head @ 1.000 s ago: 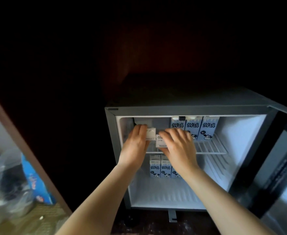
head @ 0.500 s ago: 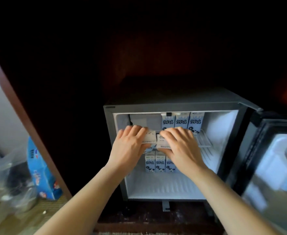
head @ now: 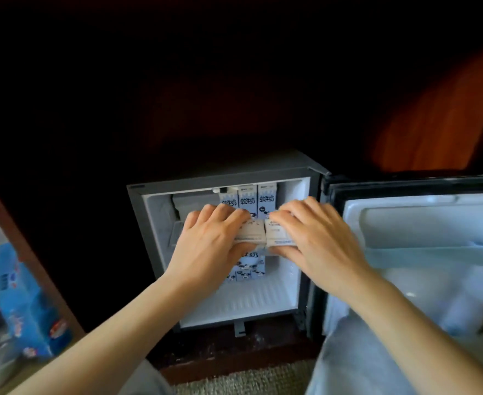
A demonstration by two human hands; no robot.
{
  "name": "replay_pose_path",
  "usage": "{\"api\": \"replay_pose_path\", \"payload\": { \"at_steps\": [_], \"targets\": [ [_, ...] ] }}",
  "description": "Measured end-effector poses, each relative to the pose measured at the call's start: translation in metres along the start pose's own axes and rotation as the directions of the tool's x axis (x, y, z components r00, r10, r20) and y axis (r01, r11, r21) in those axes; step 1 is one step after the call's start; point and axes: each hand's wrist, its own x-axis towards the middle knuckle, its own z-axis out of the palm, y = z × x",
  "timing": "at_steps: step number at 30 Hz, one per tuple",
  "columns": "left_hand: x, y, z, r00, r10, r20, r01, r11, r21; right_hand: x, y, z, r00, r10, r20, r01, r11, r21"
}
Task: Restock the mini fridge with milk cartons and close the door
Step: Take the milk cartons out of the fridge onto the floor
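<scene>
We hold two cartons together before the open fridge (head: 220,182), left grip (head: 211,246) clasping the nine-o'clock carton (head: 250,233), right grip (head: 320,243) clasping the three-o'clock carton (head: 278,235), other cartons (head: 247,201) at twelve o'clock, door (head: 405,223) at three.

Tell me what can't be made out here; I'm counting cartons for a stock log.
Head view: lower cartons, partly behind the left hand; count unclear.
Head view: upper cartons, bottoms behind that and the right hand.
Head view: held cartons, print too small.
Head view: door shelf contents, blurred.

lower cartons (head: 246,273): partly hidden | blue bag (head: 20,295): blurred | door (head: 434,223): cut off right
</scene>
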Motion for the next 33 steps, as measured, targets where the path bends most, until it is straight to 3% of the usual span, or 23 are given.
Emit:
{"api": "replay_pose_path", "payload": {
  "at_steps": [9,15,20,26,33],
  "targets": [
    [0.038,0.100,-0.006,0.977,0.213,0.030,-0.202,0.956,-0.215,-0.065,0.064,-0.084,0.982,0.143,0.120,-0.123,0.980,-0.159],
    [0.048,0.174,0.034,0.929,0.342,0.139,-0.275,0.892,-0.358,-0.131,0.107,-0.100,0.914,0.264,0.307,-0.217,0.960,-0.178],
    [0.044,0.232,0.090,0.855,0.412,0.314,-0.247,0.857,-0.453,-0.194,0.136,-0.080,0.826,0.393,0.404,-0.335,0.919,-0.209],
    [0.011,0.286,0.169,0.743,0.407,0.531,-0.082,0.843,-0.532,-0.271,0.149,-0.028,0.688,0.502,0.524,-0.513,0.847,-0.138],
    [-0.036,0.309,0.246,0.649,0.448,0.616,-0.102,0.853,-0.512,-0.347,0.139,0.041,0.565,0.563,0.603,-0.626,0.769,-0.131]
  ]
}}
